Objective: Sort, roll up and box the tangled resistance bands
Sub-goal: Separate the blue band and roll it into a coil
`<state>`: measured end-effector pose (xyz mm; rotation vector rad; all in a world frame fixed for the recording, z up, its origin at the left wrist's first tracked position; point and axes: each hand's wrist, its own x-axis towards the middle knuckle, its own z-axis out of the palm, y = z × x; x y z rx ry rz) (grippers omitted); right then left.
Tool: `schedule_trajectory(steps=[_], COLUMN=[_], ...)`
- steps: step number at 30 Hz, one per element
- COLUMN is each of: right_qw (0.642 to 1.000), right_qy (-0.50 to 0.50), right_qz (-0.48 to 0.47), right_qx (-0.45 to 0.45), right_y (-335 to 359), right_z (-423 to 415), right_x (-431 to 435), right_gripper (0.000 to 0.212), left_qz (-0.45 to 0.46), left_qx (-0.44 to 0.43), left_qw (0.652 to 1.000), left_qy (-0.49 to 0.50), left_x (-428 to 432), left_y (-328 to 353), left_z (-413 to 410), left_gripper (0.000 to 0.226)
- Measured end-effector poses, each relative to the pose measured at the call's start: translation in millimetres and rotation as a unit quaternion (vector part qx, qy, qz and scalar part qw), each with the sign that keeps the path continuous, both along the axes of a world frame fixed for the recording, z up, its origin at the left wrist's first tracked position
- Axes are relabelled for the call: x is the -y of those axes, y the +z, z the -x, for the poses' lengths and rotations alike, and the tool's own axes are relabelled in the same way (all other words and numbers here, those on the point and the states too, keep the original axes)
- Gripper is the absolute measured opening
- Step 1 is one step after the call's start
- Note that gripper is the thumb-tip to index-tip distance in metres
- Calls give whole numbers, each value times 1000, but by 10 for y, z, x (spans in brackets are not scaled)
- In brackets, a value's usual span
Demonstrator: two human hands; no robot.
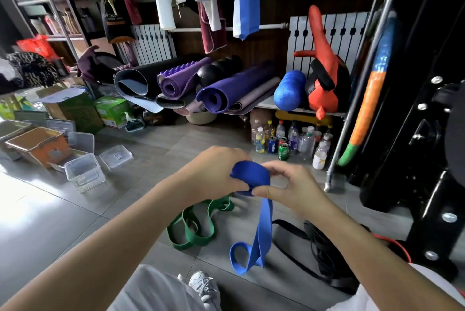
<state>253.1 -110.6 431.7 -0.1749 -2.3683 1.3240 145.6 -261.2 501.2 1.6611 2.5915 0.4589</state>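
One clear box (84, 172), open, on the floor (50, 222). One green band (193, 225), looped on tiles. Left hand (214, 172) pinches one blue band (247, 172), part-rolled, tail hanging. Can (272, 145) behind reads PEPSI. Right hand (292, 187) pinches the same roll. Black bands (319, 242) heaped; count unclear.

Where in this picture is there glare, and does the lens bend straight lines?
Head view: strong glare whitens the floor at the left. Head view: the wide lens bows the black frame at the right and the shelf rack at top left. Head view: the left hand, the right hand and the blue band are sharp; the top corners look soft.
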Motion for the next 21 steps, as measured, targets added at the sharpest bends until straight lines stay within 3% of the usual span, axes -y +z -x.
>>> schedule_trajectory(steps=[3, 7, 12, 18, 20, 21], right_qw=[995, 970, 955, 973, 983, 987], right_qy=[33, 64, 90, 56, 46, 46], right_qz=[97, 205, 234, 175, 130, 111], right_qx=[-18, -115, -156, -141, -122, -105], right_y=[-9, 108, 321, 269, 245, 231], right_z=[-13, -6, 18, 33, -7, -34], right_x=[-31, -55, -101, -32, -33, -40], right_gripper=[43, 38, 39, 30, 26, 27], left_qz=[-134, -277, -329, -351, -314, -279], left_qx=[128, 350, 465, 604, 614, 579], left_qw=[983, 895, 822, 715, 724, 765], left_qy=[5, -14, 8, 14, 34, 46], left_x=[27, -1, 26, 90, 102, 112], left_y=[101, 202, 130, -182, -257, -253], left_z=[-16, -39, -52, -66, -60, -47], left_gripper=[32, 34, 31, 43, 40, 37])
